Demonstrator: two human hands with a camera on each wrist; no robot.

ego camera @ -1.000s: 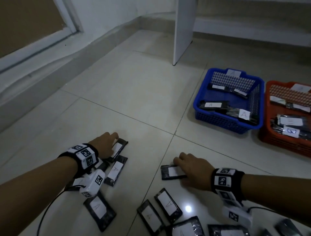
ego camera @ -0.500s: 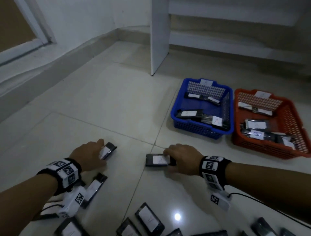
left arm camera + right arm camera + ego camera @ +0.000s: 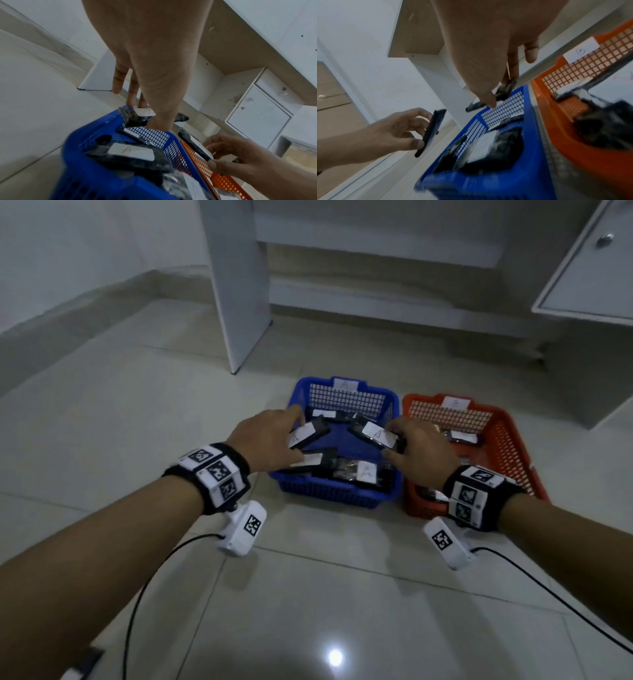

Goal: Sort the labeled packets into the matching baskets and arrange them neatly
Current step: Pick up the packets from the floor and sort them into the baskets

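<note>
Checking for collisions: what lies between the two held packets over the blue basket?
In the head view, nothing: an open gap separates the left packet and the right packet, with only the blue basket floor below.

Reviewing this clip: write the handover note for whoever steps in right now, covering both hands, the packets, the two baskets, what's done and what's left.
Left hand: pinches a black packet labelled A above the blue basket.
Right hand: pinches another A packet over the same basket, near its right wall.
Blue basket carries an A tag and already holds several A packets, lying crooked.
Orange basket sits touching it on the right, with packets inside; its tag is unreadable in the head view.
Done: both held packets are at the matching basket.
Left: set them down, straighten the piles. No loose floor packets show in these views.
</note>
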